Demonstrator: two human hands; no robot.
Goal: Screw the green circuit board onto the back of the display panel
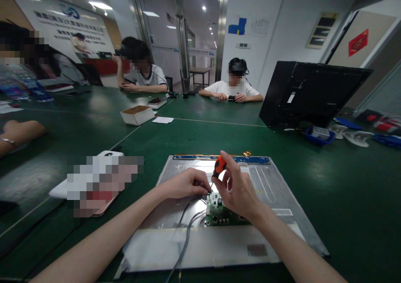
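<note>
A screwdriver (220, 166) with a short red and black handle is gripped in my right hand (239, 191), its thin shaft pointing down. The tip meets the upper left corner of a green circuit board (216, 211). Close to that corner, my left hand (192, 183) has its fingers pinched together; whatever they hold is too small to make out. Beneath both hands lies a flat metal display panel (266, 191) with a blue strip board (191, 157) along its far edge. Grey cables (187, 237) run from the board's left side towards me. My right hand covers part of the board.
On the left lie a white phone (109, 154) and a pinkish phone (105, 208). A white open box (138, 115) stands farther back. At the right are a black monitor housing (300, 95) and a blue tray (319, 136). Several people sit around the green table (200, 139).
</note>
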